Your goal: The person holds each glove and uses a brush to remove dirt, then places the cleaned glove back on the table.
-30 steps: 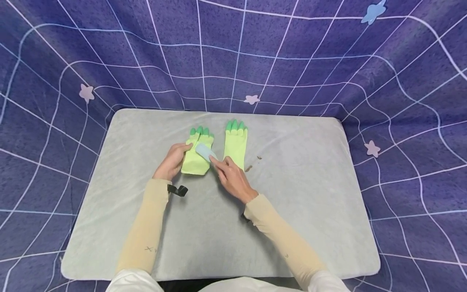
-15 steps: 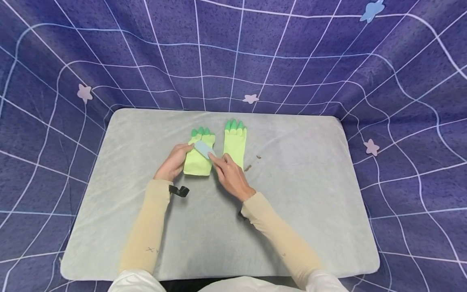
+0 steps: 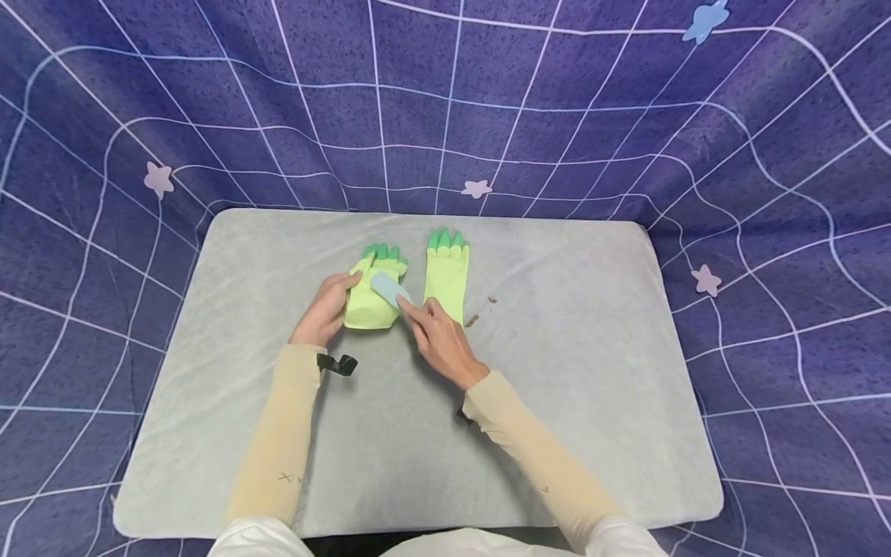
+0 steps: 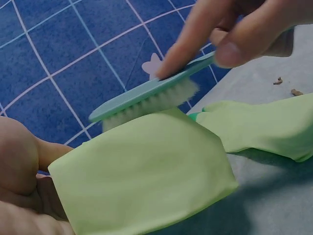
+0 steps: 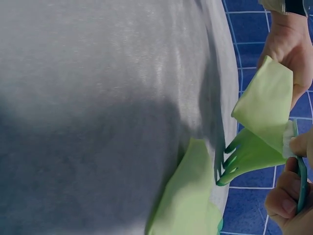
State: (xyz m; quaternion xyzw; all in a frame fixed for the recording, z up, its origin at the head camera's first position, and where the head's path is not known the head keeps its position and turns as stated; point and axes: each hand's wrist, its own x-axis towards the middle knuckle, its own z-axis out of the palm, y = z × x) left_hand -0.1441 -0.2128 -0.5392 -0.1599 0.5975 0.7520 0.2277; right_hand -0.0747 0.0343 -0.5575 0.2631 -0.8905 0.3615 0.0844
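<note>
My left hand (image 3: 327, 308) grips a lime-green glove (image 3: 367, 308) with darker green fingertips by its left side, thumb on top. In the right wrist view that glove (image 5: 266, 105) hangs raised off the table, its cuff towards the wrist. A light blue brush (image 3: 387, 289) with white bristles is in my right hand (image 3: 445, 340), index finger stretched along its back. Seen from the left wrist, the bristles of the brush (image 4: 142, 100) press on the upper face of the glove. A second matching glove (image 3: 448, 278) lies flat to the right, its cuff partly hidden behind my right hand.
Two small brown bits (image 3: 472, 320) lie on the grey cloth-covered table (image 3: 592, 371), right of the second glove. A blue curtain (image 3: 529, 93) with a grid pattern and stars surrounds the table at the back and sides.
The held glove has shifted slightly left and bent, its cuff edge coming up. The brush has moved a little down over it. The second glove stays in place.
</note>
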